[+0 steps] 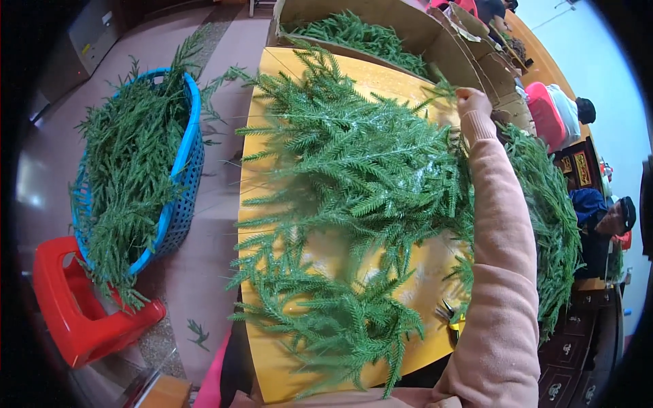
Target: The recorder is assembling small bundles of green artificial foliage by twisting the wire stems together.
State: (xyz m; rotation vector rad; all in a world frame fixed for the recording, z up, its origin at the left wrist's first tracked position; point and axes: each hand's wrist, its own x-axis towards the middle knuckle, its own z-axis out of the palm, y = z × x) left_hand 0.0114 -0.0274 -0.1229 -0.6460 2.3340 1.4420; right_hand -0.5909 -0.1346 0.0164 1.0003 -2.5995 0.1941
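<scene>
My right hand reaches to the far right corner of the yellow tabletop, its sleeved arm stretched across the right side. Its fingers are pinched together on a small green artificial pine sprig. Just left of that arm, a big heap of artificial pine branches covers much of the table, with whitish flecks on some needles. Nearer to me lies a looser bunch of the same branches. Pliers with yellow-and-black handles rest by my forearm. My left hand does not show.
On the left, a blue plastic basket full of branches stands beside a red stool. An open cardboard box holding more branches adjoins the table's far edge. Another branch pile lies right of my arm. Other people sit beyond it.
</scene>
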